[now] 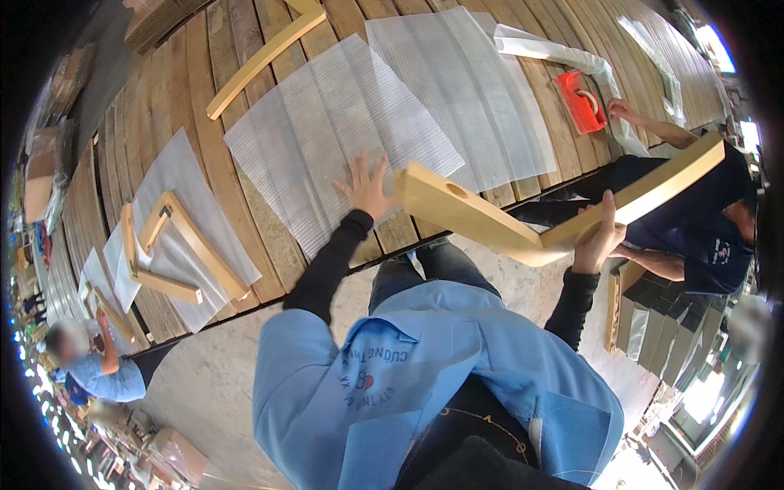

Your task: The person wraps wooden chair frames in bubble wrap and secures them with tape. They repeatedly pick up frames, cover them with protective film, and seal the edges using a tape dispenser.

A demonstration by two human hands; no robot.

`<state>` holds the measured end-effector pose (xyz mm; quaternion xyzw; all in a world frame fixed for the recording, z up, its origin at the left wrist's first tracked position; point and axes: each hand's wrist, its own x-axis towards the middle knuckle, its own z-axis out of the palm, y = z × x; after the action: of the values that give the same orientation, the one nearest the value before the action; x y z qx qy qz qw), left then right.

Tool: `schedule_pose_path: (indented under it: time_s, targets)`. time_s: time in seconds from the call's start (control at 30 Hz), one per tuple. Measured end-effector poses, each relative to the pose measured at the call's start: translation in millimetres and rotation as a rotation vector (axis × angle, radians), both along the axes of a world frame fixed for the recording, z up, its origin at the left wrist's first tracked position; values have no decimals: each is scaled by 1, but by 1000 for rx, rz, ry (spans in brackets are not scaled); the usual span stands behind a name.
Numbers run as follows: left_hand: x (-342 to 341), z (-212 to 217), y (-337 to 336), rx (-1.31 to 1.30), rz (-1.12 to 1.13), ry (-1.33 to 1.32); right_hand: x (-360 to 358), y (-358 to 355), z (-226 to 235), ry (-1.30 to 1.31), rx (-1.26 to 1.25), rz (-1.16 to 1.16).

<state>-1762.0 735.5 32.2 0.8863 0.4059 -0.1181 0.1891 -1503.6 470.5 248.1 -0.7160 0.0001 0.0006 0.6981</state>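
My right hand [599, 237] grips an angled, light-coloured wooden frame piece [469, 214] near its bend and holds it raised past the table's near edge. The piece has a hole in the face of one arm, and its other arm reaches up to the right. With fingers spread, my left hand [364, 188] rests on the near part of a translucent ribbed foam sheet [327, 122], which lies skewed on the slatted wooden table [265, 204]. The left end of the wooden piece is close beside my left hand.
More foam sheets [465, 90] lie to the right, near a red tape dispenser [580, 102] and a co-worker's hand [625, 110]. Angled wooden pieces [204, 245] lie on a sheet at left; another wooden piece [265, 65] is at the far side. A second co-worker [106, 371] stands far left.
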Motion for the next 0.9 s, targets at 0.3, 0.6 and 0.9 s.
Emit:
schedule_pose_path:
  time_s: [0.3, 0.6, 0.9]
  targets:
    - [-105, -76, -69, -33, -188, -15, -42, 18, -44, 130, -215, 93]
    - [-141, -60, -99, -61, -159, -9, 34, 233, -203, 27, -400, 706]
    - [-138, -48, -95, -79, -184, 98, 51, 397, -263, -210, -939, 762]
